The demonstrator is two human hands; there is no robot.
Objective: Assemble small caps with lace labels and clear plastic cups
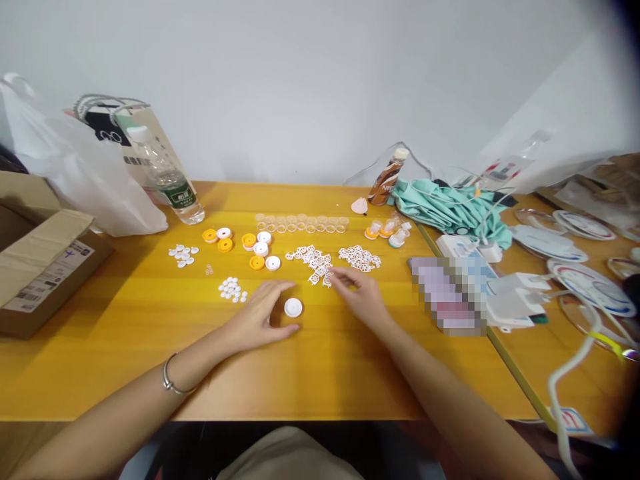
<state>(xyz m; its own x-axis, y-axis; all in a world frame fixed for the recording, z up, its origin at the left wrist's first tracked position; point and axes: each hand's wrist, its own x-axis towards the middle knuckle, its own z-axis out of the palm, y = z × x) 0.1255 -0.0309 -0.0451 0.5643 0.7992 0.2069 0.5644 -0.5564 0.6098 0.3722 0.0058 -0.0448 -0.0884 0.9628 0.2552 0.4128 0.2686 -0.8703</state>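
Table spans lower frame; left hand wide; right hand narrow, cannot tell if loaded; white cup, lower centre, within left hand's curve; lattice pieces, centre, by right hand; step seemingly piece-picking; next move likely needs fine pinch.

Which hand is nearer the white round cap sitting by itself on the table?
Left. The left hand curves, open, around the left side of the white round cap; the right hand is farther off to its right, by the white lattice pieces.
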